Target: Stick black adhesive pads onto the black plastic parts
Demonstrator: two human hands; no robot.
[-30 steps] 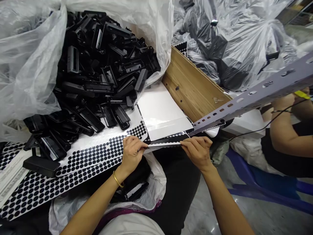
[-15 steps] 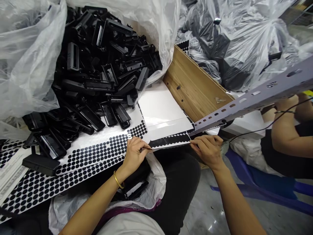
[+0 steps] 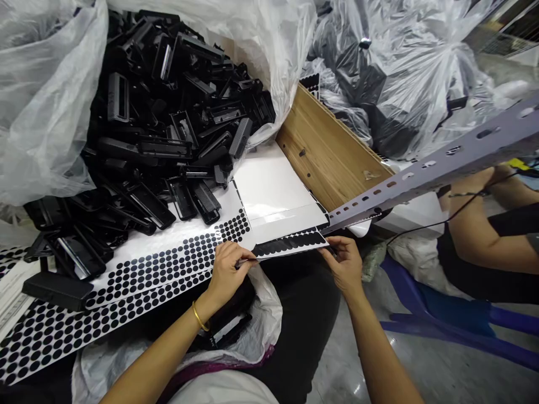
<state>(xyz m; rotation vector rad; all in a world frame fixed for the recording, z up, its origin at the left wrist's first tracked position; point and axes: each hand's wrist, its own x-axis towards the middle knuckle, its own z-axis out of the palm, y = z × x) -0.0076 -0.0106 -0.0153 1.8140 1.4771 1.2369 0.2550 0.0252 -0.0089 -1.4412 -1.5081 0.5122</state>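
A narrow white strip covered with black round pads lies across the near edge of the table, held at both ends. My left hand, with a gold bangle at the wrist, pinches its left end. My right hand pinches the right end from below. Wider sheets of black dot pads stretch to the left along the table edge. Blank white backing sheets lie just behind the strip.
A large heap of black plastic parts spills from a clear bag onto the table. A wooden board and a perforated metal rail stand right of the sheets. Another person's arm is at the far right. A bag with black parts sits on my lap.
The strip has tipped from edge-on to flatter, showing its black pads. My right hand shifted slightly along the strip's right end; the left hand kept its pinch.
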